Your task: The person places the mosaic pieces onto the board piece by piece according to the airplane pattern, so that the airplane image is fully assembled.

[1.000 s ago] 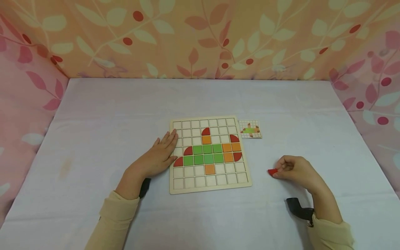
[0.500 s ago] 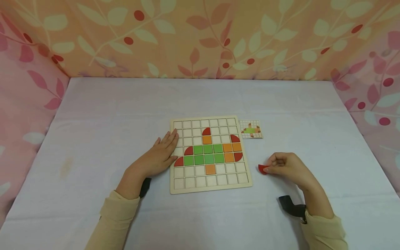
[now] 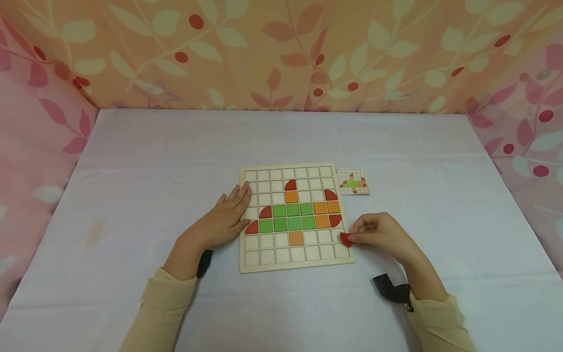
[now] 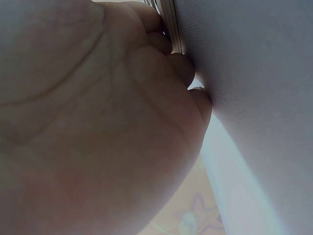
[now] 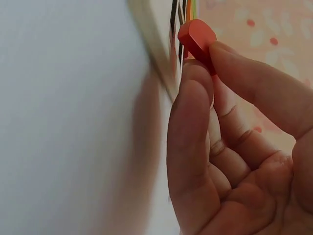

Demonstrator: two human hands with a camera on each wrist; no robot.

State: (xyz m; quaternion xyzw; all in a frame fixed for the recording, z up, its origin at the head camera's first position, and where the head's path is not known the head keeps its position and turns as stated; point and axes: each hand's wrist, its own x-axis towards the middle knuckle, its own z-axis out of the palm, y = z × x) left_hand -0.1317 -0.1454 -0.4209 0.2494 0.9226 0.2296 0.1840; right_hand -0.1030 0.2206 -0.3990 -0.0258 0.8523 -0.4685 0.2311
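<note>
A square wooden grid board lies mid-table, with green squares, orange squares and several red quarter-round tiles set in its cells. My left hand rests at the board's left edge, fingers extended onto its border. Between thumb and fingertips my right hand pinches a red quarter-round tile, which overlaps the board's right border in the head view. The right wrist view shows that red tile from the side, its tip covered by the thumb.
A small pattern card printed with a similar coloured figure lies by the board's upper right corner. White cloth covers the table. Floral curtains stand behind it and at both sides. Black wrist cameras sit under the wrists.
My right hand has carried the red tile leftward from the tablecloth to the board's right edge. The left hand has stayed in place on the board.
</note>
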